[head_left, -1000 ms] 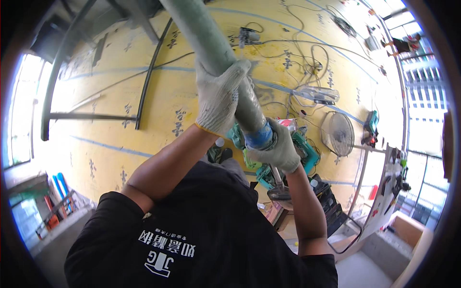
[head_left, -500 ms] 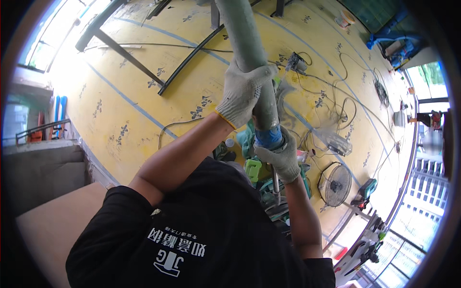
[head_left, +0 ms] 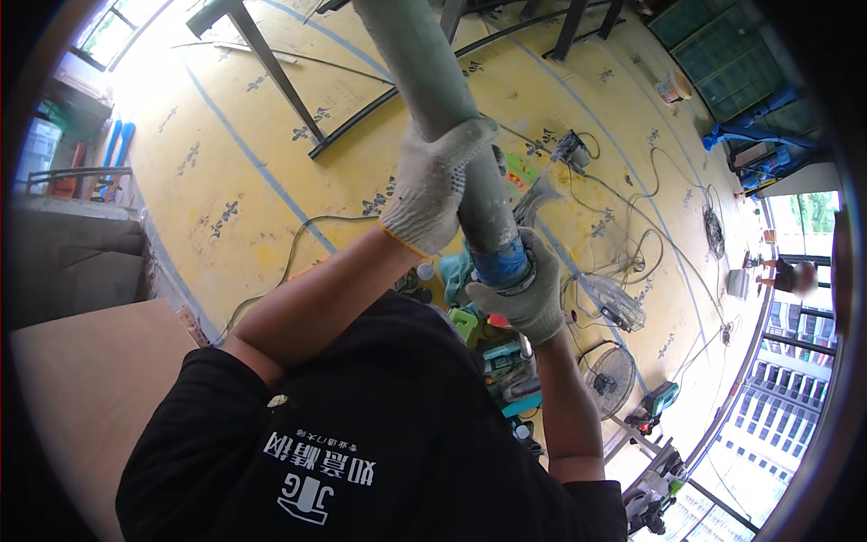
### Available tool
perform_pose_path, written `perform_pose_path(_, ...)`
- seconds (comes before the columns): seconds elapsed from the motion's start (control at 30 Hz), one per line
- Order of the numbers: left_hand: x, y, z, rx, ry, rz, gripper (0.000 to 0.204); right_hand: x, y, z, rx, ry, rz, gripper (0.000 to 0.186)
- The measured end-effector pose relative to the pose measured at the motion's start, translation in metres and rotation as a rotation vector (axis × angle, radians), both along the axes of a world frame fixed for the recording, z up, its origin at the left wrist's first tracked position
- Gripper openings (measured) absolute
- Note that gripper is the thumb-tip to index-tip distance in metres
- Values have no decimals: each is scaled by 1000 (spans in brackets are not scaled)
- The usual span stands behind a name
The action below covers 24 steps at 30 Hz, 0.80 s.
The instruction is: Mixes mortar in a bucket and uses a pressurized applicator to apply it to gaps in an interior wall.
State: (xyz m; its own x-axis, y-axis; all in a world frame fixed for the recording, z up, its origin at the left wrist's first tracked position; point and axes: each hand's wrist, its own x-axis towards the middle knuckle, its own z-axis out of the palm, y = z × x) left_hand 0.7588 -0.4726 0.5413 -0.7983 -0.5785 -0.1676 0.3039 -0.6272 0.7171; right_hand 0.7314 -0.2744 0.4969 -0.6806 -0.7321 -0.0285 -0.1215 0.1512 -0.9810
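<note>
A thick, dusty grey-green pipe (head_left: pixel 424 68) slants from the top of the picture down to the right, towards my body. My left hand (head_left: pixel 433 181), in a white knit glove with dotted grip, is wrapped round its middle. Near the pipe's lower end is a blue band (head_left: pixel 502 263). My right hand (head_left: pixel 528 303), gloved the same way, closes round that end from below; some of its fingers are hidden behind the pipe. Under the right hand, several green and teal tools lie close to my body, with a green case (head_left: pixel 463 325) among them.
Yellow sheeting (head_left: pixel 199 217) with blue tape lines covers the floor. Dark metal frame legs (head_left: pixel 275 72) stand ahead. To the right lie loose cables (head_left: pixel 652 244), a clear plastic container (head_left: pixel 614 303), a round fan (head_left: pixel 610 379) and a teal power tool (head_left: pixel 657 402). A board (head_left: pixel 99 379) is at the left.
The pipe's upper part has swung left in view, and my left hand has moved slightly left and down with it. Both hands keep their hold. The surroundings have shifted as my head moved.
</note>
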Motion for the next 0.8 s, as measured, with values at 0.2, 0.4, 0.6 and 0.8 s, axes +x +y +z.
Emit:
perform_pose_path(0.2, -2, 2, -3, 0, -47, 93, 38, -4, -3, 8, 42, 34, 41, 64)
perform_pose_path(0.4, -1, 8, -4, 12, -75, 127, 37, -21, 3, -16, -104, -465, 203, 73)
perform_pose_path(0.6, 0, 3, 3, -26, -27, -94, 32, -18, 2, -56, -401, -1111, 420, 91)
perform_pose_path(0.8, 38, -27, -10, 131, 21, 30, 34, -26, -33, -20, -181, -1070, 730, 117)
